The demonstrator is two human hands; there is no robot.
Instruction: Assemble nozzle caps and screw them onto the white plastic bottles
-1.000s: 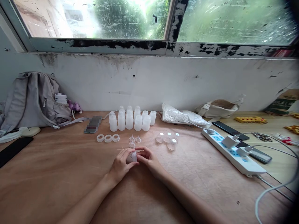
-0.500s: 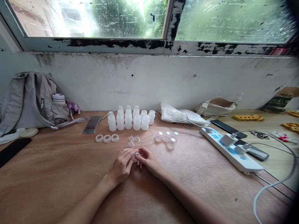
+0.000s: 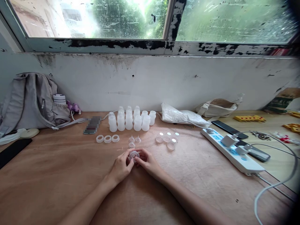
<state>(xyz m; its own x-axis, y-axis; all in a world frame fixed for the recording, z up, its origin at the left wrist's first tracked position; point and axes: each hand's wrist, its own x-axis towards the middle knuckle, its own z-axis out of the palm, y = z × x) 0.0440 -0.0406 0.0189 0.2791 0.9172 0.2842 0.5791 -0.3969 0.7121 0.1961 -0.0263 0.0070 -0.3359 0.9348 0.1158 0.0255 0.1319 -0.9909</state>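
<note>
While the left hand and the right hand hold the translucent round piece in a shared grip, neither nearer, three clear nipples lie at its twelve o'clock.

A plain room, home or small workshop being hard to tell apart, is being used as a makeshift workplace. Beyond the left hand, white bottles are being backed by a stained wall and a paint-chipped window frame. Far to its left, a backpack is being kept on the wooden table; right of the right hand, a power strip is being shared by chargers.
</note>
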